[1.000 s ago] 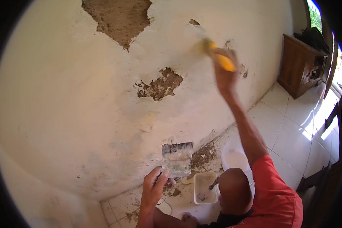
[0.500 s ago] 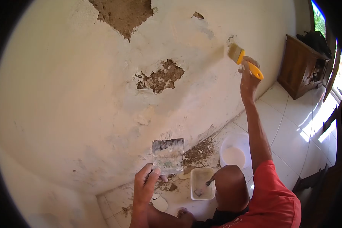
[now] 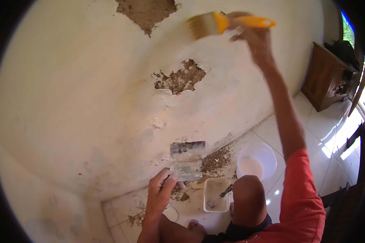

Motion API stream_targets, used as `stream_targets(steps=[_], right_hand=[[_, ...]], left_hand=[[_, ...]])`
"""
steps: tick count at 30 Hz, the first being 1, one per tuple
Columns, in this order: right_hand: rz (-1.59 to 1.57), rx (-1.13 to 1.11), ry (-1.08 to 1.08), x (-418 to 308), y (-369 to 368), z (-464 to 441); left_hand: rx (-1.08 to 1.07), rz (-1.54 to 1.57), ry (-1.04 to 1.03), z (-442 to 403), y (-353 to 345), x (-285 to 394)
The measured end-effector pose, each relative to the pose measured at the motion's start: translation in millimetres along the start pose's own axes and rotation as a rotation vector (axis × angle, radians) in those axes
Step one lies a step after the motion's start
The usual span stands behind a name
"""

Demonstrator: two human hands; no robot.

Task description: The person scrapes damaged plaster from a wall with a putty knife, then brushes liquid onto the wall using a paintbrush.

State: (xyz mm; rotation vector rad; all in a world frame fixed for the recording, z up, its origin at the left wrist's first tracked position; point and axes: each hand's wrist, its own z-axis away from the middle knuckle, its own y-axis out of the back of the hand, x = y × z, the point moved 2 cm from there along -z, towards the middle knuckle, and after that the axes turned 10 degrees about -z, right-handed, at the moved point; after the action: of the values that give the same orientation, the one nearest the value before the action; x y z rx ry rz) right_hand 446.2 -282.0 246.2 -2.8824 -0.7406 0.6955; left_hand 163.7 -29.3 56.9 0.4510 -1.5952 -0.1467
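Yellow-handled, tan-bristled brush (image 3: 209, 25) is being gripped by curled right fingers (image 3: 234, 17) at wall (image 3: 89, 101), right of upper patch (image 3: 148, 14); contact unclear. Dark-edged, smeared plate (image 3: 186, 162) is being pinched by left fingers (image 3: 161, 174).

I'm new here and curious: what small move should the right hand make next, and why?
Perhaps sweep the brush left toward the upper bare patch: the right hand grips it, its bristles point that way, and that patch looks ragged. The left hand holds the flat blade lower.
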Motion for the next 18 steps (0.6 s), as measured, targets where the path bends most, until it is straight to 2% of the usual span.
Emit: stream_targets(steps=[3, 4, 6, 8, 9, 10, 12, 13, 15, 16, 17, 18], right_hand=[[0.463, 0.145, 0.456, -17.8, 24.9, -45.1], [0.459, 0.128, 0.443, -23.7, 12.2, -38.8], [0.86, -0.061, 0.756, -29.6, -16.5, -9.4], [0.887, -0.195, 0.636, -7.1, -13.7, 5.4], [0.85, -0.262, 0.62, -5.2, -36.1, 23.9], [0.971, -0.241, 0.602, -0.4, -55.0, 43.1], [0.912, -0.128, 0.648, 24.3, -80.6, 61.8], [0.925, -0.116, 0.595, 28.4, -97.0, 72.0], [0.843, -0.1, 0.567, 27.1, -138.1, 90.5], [0.817, -0.14, 0.638, 34.6, -155.7, 96.8], [0.772, -0.166, 0.663, 28.7, -175.5, 105.1], [0.718, -0.176, 0.679, 32.2, -195.1, 112.8]], left_hand=[[0.011, 0.102, -0.036, 7.0, 1.1, 13.6], [0.02, 0.116, -0.022, 6.2, 2.8, 12.2], [-0.021, 0.031, -0.037, 3.2, 8.2, 9.1], [0.007, 0.093, -0.064, 4.4, 5.7, 5.6], [0.016, 0.14, -0.108, 5.1, 4.4, 5.9], [0.03, 0.143, -0.112, 6.9, 3.0, 7.4], [0.144, 0.213, -0.147, 8.7, 2.9, 12.4], [0.147, 0.211, -0.145, 8.7, 2.2, 15.9], [0.443, 0.289, -0.261, 13.5, 8.1, 23.3], [0.504, 0.307, -0.372, 17.5, 16.0, 14.6], [0.501, 0.298, -0.373, 21.3, 18.2, 14.6], [0.71, 0.424, -0.383, 27.2, 24.5, 14.3]])
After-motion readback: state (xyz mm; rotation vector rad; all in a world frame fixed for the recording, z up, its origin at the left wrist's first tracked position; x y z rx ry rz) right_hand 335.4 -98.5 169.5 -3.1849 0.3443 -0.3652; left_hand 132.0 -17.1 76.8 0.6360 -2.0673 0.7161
